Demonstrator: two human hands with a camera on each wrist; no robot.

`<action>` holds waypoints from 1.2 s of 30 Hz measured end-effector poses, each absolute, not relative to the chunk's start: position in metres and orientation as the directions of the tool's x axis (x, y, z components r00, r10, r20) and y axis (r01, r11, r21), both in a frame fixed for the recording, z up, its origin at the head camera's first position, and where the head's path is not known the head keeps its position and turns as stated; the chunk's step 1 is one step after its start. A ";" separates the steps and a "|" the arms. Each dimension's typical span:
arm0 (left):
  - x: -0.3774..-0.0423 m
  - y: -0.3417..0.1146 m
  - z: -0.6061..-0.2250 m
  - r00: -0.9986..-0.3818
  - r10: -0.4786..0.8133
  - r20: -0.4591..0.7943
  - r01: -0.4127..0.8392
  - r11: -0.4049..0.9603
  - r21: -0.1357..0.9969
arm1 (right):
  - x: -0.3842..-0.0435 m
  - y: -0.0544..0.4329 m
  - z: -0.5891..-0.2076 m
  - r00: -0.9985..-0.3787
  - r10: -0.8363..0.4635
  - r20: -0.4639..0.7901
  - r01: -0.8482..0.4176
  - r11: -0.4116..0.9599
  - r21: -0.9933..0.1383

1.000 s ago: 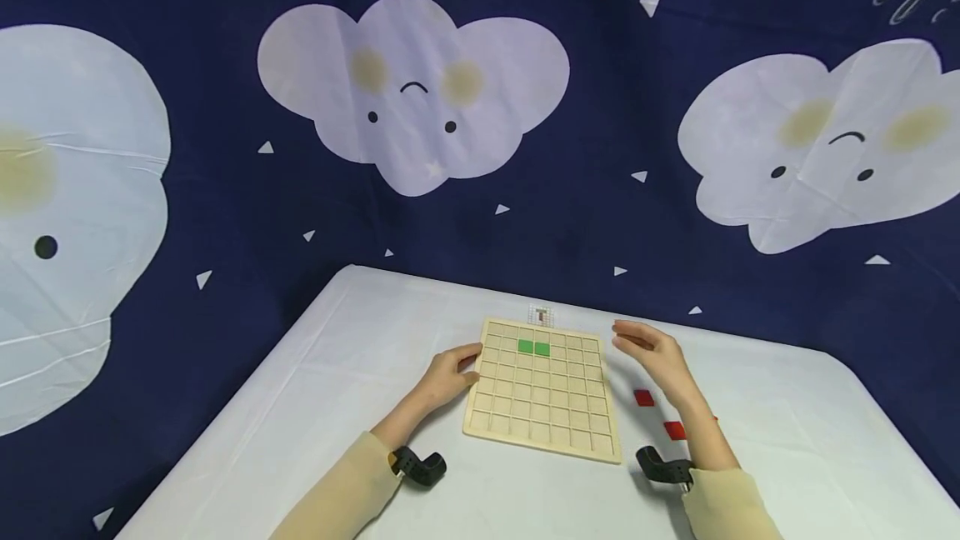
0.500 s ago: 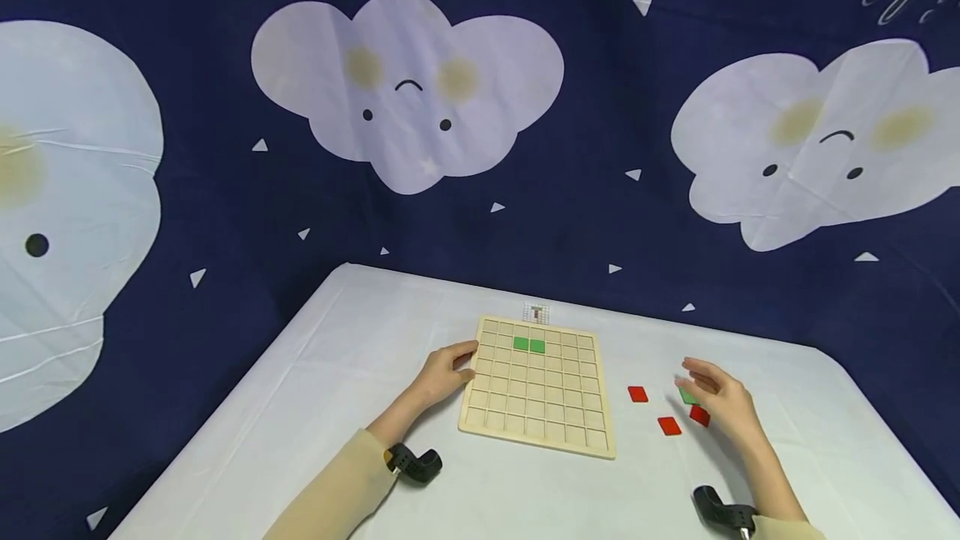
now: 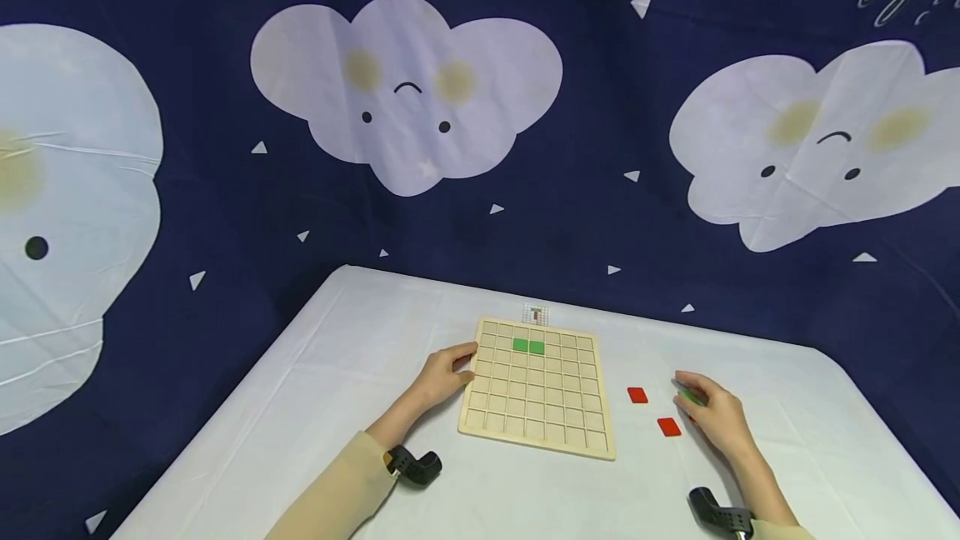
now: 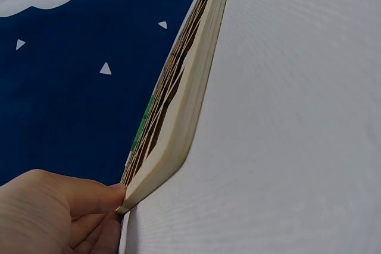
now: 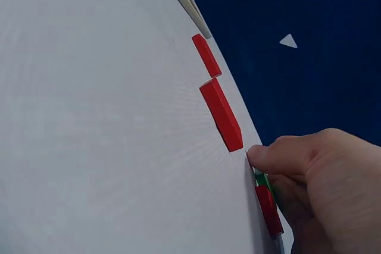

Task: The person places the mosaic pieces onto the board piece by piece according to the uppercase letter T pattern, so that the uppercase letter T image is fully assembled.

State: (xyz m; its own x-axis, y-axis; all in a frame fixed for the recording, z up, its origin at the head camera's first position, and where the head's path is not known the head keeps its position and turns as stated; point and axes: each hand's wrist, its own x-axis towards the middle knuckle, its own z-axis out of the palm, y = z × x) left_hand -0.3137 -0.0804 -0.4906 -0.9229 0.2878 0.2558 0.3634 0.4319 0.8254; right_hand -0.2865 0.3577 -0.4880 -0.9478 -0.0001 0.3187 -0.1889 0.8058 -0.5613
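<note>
My left hand [image 3: 437,377] holds the left edge of a pale wooden grid board [image 3: 536,407]; in the left wrist view its thumb [image 4: 110,197] lies at the board's edge. Two green square tiles [image 3: 528,346] sit side by side in cells near the far side. Off to the board's right, my right hand [image 3: 718,417] pinches another green tile [image 3: 692,397] low over the table, thumb and fingers at its sides. The right wrist view shows that green tile partly hidden behind a red tile [image 5: 269,209] close by the fingers.
Two more red tiles, a farther one [image 3: 637,395] and a nearer one [image 3: 669,427], lie between the board and my right hand. A small printed grid card [image 3: 536,315] lies behind the board. The white table [image 3: 360,323] ends at a dark blue cloud-patterned cloth [image 3: 465,240].
My right hand has moved from beside the board's far right corner out to the right and down to the loose green tile, closing its fingers on it. My left hand stays at the board.
</note>
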 end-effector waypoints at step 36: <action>-0.314 -0.081 -0.491 -0.925 0.286 0.251 0.359 0.435 0.826 | -0.281 0.361 -0.499 -0.889 0.039 0.456 -0.221 0.836 -0.502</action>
